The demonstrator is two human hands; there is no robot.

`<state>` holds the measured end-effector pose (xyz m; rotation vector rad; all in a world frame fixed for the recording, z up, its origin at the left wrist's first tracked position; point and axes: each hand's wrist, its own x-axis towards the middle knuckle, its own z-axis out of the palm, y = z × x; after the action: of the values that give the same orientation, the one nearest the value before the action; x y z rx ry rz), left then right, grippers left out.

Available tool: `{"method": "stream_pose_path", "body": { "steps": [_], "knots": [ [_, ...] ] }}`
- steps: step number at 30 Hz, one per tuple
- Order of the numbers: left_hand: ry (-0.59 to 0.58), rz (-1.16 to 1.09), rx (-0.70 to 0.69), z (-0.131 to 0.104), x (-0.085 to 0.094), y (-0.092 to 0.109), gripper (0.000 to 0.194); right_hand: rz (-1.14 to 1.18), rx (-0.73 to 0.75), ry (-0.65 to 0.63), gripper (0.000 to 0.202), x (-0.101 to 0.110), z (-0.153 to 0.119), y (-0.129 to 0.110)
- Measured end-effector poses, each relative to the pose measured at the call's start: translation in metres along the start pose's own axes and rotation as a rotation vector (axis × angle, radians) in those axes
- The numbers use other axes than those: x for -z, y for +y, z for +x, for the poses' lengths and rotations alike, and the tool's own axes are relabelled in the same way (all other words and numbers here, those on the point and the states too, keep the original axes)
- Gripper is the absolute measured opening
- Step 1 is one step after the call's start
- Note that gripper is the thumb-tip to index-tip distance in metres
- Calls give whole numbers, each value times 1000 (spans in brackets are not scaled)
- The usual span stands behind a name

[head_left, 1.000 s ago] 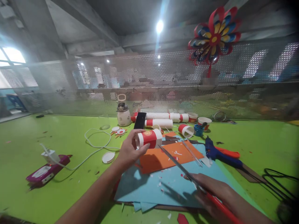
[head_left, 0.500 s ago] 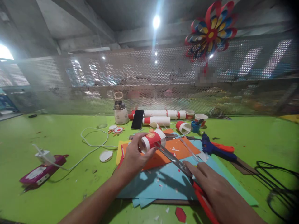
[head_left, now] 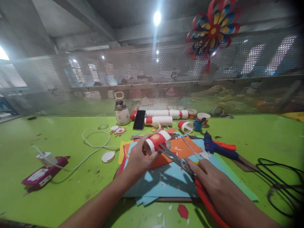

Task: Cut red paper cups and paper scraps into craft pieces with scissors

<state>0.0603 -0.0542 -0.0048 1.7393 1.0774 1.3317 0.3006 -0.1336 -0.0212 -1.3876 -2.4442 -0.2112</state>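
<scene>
My left hand (head_left: 140,155) grips a red and white paper cup (head_left: 158,139) from its left side, the cup lying sideways with a gold emblem facing up. My right hand (head_left: 211,180) is closed round the red handles of a pair of scissors (head_left: 177,160). Their metal blades point up and left, with the tips at the cup's lower wall. Below the cup lie orange paper (head_left: 182,148) and light blue sheets (head_left: 166,182), strewn with small scraps.
A blue glue gun (head_left: 218,148) with a black cable lies right. Behind stand a phone (head_left: 139,120), a bottle (head_left: 122,114), stacked white tubes (head_left: 159,121) and a cut cup (head_left: 185,127). At left is a purple power strip (head_left: 45,172) with a white cord.
The slit in the cup's wall has widened at the blades, and the upper flap now stands out to the right. The view has shifted slightly.
</scene>
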Motion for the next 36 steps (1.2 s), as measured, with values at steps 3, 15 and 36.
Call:
{"method": "stream_pose_path", "body": {
  "steps": [3,15,36],
  "knots": [
    [-13,-7,-24,0,1,-3,55,-3,-12,-47,46,3,-1,1],
    [-174,-300,115,0,4,6,67,100,-27,-36,44,8,0,7],
    [-355,-321,193,5,12,5,63,51,14,-30,40,8,0,17]
  ]
}}
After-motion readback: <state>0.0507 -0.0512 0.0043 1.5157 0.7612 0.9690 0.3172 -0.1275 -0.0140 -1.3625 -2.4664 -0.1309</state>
